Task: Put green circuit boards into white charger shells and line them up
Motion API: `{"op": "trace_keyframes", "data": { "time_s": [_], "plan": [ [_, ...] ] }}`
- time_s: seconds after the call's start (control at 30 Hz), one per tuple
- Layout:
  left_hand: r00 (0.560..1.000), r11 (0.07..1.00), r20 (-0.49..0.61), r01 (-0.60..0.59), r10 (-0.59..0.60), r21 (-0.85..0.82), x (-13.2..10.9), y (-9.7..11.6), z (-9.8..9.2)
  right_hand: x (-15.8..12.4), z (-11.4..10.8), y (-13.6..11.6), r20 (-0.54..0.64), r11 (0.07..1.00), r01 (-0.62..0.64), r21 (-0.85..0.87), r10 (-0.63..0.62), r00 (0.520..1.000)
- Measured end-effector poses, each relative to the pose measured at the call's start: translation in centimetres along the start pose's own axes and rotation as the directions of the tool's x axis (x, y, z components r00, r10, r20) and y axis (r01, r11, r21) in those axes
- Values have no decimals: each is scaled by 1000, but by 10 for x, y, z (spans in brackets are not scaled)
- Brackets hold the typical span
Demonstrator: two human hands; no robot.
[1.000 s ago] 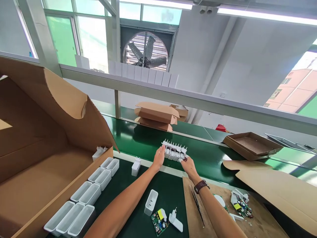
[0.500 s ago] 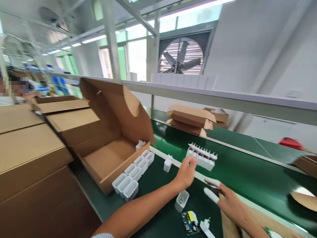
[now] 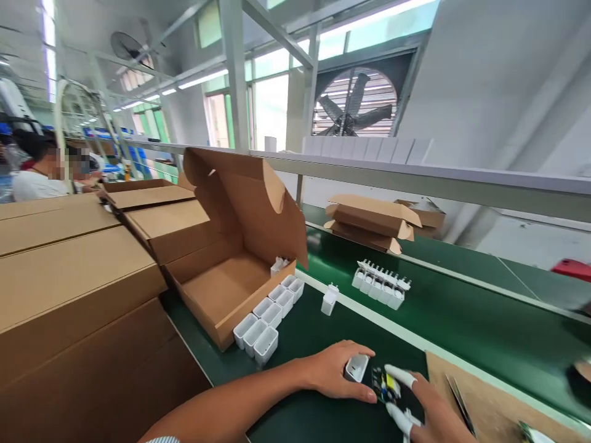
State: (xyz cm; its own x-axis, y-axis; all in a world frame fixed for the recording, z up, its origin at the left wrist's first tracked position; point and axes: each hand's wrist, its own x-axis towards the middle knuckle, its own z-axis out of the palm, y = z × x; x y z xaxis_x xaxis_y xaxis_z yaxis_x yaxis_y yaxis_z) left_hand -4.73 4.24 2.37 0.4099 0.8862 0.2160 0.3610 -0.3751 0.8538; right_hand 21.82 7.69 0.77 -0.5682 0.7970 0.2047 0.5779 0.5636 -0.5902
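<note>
My left hand (image 3: 339, 371) is curled round a small white charger housing (image 3: 357, 368), its open end facing up. Between the white-covered thumb and finger of my right hand (image 3: 431, 406) is a small circuit board (image 3: 386, 385) with a yellow part, close beside the housing. Partly hidden under the right hand lies a white plug piece (image 3: 408, 419). Several empty white housings (image 3: 265, 346) stand in a row left of my hands, along an open carton (image 3: 221, 326). One white housing with a pronged plug piece (image 3: 329, 299) sits farther back on the dark green table.
On the green belt (image 3: 462, 314) stands a row of white housings with pronged pieces (image 3: 379, 286). Tweezers (image 3: 459, 403) lie on a brown board (image 3: 446, 369) at right. Closed cartons (image 3: 78, 264) fill the left side. Folded cardboard (image 3: 372, 218) rests farther back. Co-workers (image 3: 41, 172) are at far left.
My left hand has come down from near the belt to the housing. My right hand has moved in and taken the circuit board from the table. The view has shifted slightly left.
</note>
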Motion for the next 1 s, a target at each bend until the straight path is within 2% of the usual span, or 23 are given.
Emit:
{"op": "trace_keyframes", "data": {
  "time_s": [0.13,0.27,0.47,0.63,0.77,0.9,1.0],
  "plan": [
    [999,996,34,39,-37,-86,-7,0,-3,3,-9,-16,-72,995,-40,-89,33,997],
    [996,993,32,90,-88,-76,-11,-2,-8,-6,-3,-12,-88,990,-32,-139,20,996],
    [992,992,8,123,-123,-1,-15,-9,-11,-16,-2,-10,-146,994,-88,-57,79,986],
    [986,986,-42,161,-160,33,-13,-15,-4,-16,-3,-33,-332,999,39,-14,-41,942],
    [995,995,-93,30,-20,100,-10,-16,3,-21,0,-53,-429,986,155,-66,-168,887],
    [986,973,-109,-98,123,210,-8,-15,6,-24,3,-64,-421,950,252,-182,-307,853],
    [979,954,-101,-147,178,261,-8,-16,6,-26,6,-66,-422,941,278,-194,-335,842]
  ]
}}
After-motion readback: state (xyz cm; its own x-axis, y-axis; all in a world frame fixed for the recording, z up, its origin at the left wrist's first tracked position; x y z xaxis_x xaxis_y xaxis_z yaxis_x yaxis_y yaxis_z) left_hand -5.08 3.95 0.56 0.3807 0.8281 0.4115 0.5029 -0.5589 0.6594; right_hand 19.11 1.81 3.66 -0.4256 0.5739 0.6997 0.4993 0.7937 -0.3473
